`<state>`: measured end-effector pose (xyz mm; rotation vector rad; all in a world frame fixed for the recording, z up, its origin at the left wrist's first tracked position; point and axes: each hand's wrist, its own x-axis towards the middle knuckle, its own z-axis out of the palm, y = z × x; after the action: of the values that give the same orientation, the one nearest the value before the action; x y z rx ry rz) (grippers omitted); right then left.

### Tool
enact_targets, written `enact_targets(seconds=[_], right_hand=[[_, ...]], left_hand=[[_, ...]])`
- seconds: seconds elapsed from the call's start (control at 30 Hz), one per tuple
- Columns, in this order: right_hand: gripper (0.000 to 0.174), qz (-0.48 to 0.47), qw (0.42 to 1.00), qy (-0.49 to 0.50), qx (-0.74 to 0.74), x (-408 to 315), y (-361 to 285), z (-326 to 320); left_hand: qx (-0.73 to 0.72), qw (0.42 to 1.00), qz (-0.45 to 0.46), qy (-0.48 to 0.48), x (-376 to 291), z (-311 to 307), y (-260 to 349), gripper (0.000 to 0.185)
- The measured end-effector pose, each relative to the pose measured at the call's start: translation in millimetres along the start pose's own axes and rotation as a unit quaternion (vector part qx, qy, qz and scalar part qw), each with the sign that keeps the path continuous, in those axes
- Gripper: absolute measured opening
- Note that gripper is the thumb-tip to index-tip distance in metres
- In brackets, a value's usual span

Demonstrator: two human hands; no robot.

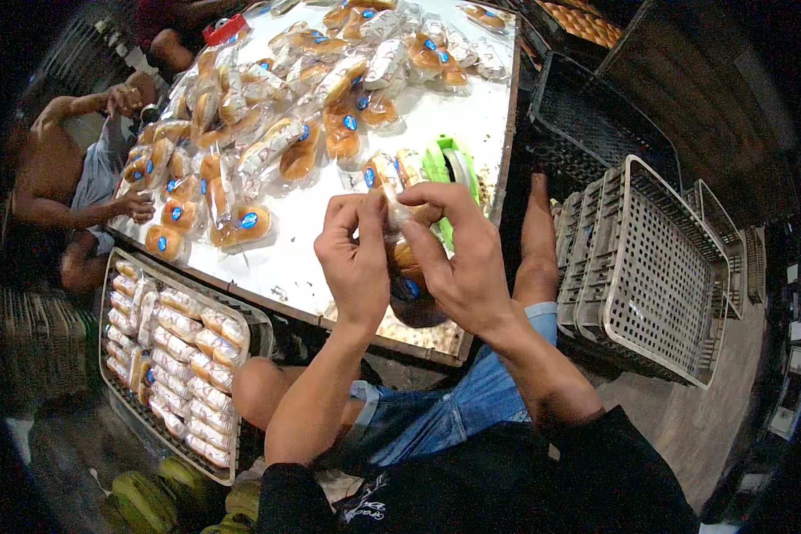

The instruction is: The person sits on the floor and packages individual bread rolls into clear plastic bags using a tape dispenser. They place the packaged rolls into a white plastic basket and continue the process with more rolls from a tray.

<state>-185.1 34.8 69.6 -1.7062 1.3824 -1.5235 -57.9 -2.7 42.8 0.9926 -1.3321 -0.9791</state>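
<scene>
Before my chest, a bagged bread roll (pixel 407 257) with a blue label hangs over the near part of the white table (pixel 294 270). My left hand (pixel 357 257) and my right hand (pixel 460 253) pinch the gathered top of its clear plastic bag between thumbs and fingers. Part of the roll is hidden behind my right hand. Just beyond my fingers, a green tape dispenser (pixel 435 160) stands on the table, beside another bagged roll (pixel 382 170). A pile of bagged rolls (pixel 297 143) with blue labels and printed wrappers spreads across the table's left and far side.
A plastic crate (pixel 240 307) of wrapped rolls stands at lower left, near green fruit (pixel 143 500). Stacked grey crates (pixel 664 267) and a black crate (pixel 597 110) stand right. Another person's hand (pixel 137 203) rests by the left table edge. A red dispenser (pixel 225 30) lies far left.
</scene>
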Motion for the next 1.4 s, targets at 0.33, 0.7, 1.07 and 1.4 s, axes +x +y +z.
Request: enact_targets(seconds=[0.33,0.7,1.07,1.4], right_hand=[[0.021,-0.017,0.988,0.130,0.078,18,13,30],[0.048,0.331,0.909,0.009,-0.252,-19,172,-43],[0.036,0.352,0.934,0.044,-0.042,-45,136,-43],[0.014,0.078,0.996,0.028,0.043,-15,66,57]], left_hand=[[-0.060,0.995,-0.061,-0.049,5,3,-1,0.014],[-0.213,0.966,-0.140,0.041,13,4,-30,0.012],[-0.100,0.982,-0.149,0.062,10,10,-71,0.018],[-0.073,0.971,-0.193,0.117,12,1,-57,0.021]])
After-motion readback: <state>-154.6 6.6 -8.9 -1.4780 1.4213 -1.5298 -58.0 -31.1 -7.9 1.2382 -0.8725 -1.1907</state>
